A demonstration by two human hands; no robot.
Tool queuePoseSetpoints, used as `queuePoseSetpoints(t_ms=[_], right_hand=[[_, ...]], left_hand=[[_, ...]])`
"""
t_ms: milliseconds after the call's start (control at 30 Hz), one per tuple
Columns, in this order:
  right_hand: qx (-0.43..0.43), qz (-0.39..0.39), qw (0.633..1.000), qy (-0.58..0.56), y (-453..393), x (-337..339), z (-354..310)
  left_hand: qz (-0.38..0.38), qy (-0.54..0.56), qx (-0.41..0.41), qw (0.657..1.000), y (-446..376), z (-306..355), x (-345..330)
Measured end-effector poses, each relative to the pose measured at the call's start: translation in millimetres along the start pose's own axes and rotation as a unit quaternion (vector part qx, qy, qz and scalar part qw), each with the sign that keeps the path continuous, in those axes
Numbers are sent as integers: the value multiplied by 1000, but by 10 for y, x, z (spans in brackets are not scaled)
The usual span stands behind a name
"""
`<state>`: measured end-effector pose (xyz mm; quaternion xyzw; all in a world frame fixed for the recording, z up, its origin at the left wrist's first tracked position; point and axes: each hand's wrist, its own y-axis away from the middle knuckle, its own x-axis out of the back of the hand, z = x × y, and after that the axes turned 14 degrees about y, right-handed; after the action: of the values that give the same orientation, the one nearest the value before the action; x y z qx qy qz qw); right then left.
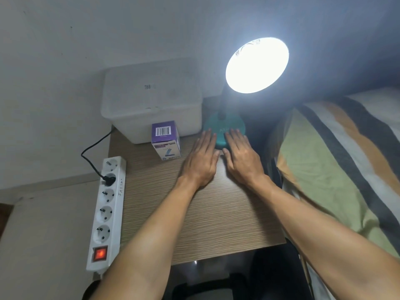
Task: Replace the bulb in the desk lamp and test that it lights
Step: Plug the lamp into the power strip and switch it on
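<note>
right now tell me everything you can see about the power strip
The power strip is a long white plastic bar lying along the left edge of the wooden desk, partly overhanging it. It shows five round sockets in a row; the second from the far end holds a black plug whose cable curves up behind the desk. The other four look empty. A red rocker switch at the near end glows. There is handwriting along its right side. Neither hand touches it.

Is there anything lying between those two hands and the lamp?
Nothing visible. Both the left hand and the right hand lie flat on the desk, their fingertips already reaching the lamp at its teal base. The purple box stands off to the left, clear of them.
</note>
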<state>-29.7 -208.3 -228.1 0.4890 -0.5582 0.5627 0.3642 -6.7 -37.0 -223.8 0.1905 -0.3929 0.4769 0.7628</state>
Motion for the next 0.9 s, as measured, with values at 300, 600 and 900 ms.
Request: queuePoseSetpoints(t_ms=[300, 600, 900], right_hand=[[4, -15, 1000, 2, -10, 16, -9], [-15, 5, 1000, 6, 3, 16, -30], [-6, -85, 993, 79, -25, 271, -119]], left_hand=[[4, -4, -6, 1000, 1, -5, -9], [28, -40, -38, 998, 11, -36, -13], [-48, -121, -1, 992, 313, 135, 267]])
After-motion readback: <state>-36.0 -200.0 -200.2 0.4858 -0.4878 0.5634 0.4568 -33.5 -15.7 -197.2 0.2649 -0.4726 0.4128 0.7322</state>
